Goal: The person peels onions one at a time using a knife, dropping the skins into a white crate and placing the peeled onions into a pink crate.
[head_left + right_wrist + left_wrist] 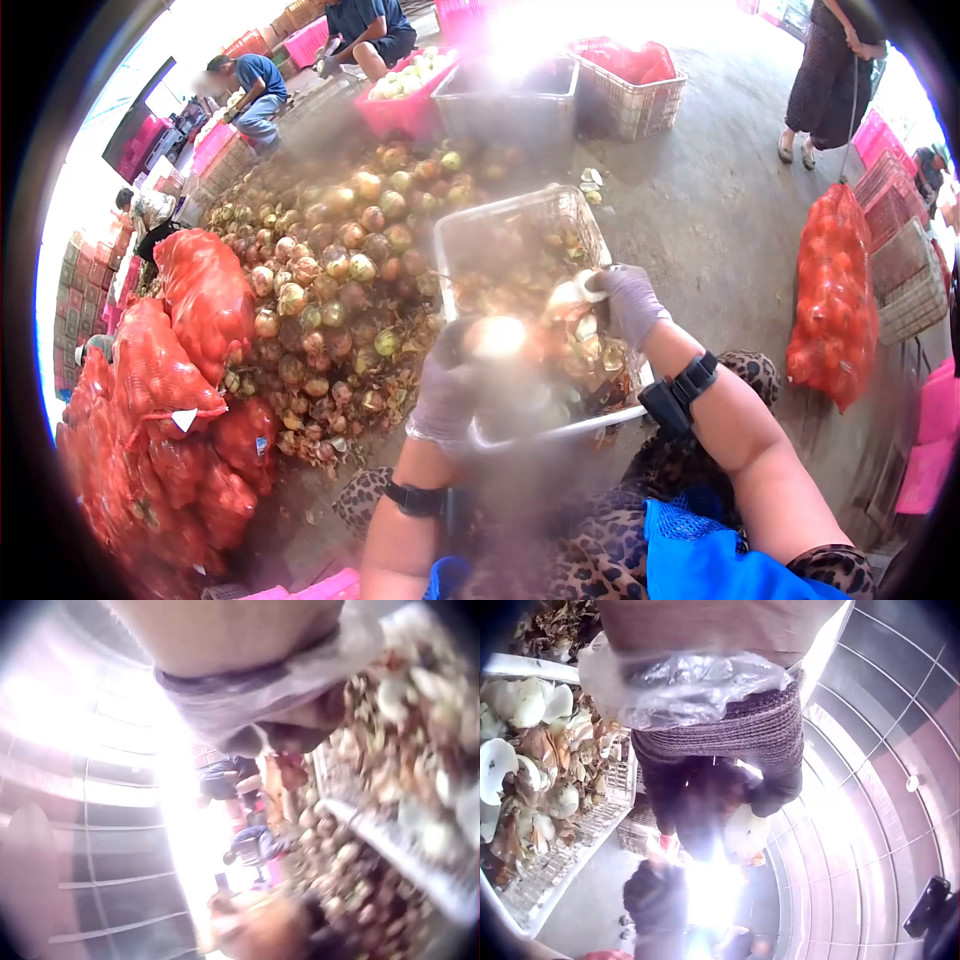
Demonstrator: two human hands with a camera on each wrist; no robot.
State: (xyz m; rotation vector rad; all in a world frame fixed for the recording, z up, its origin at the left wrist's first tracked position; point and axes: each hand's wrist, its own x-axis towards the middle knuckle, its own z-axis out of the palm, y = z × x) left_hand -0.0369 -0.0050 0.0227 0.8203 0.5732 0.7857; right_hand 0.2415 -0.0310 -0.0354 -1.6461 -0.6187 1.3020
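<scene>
In the head view my gloved left hand (445, 390) is over the near left side of a white plastic crate (520, 203). Its fingers curl round a pale peeled onion (746, 831), seen in the left wrist view; glare hides part of that hand. My gloved right hand (632, 300), above the crate's right side, pinches a piece of onion peel (590, 285) between thumb and fingers. Below the hands, the crate holds brown skins and white onion layers (496, 771).
A large heap of unpeeled onions (350, 240) spreads left of the crate. Red mesh sacks (205, 300) are piled at far left, and another full sack (835, 290) stands at right beside a standing person (830, 80). Farther back are a pink crate (410, 110) and seated people.
</scene>
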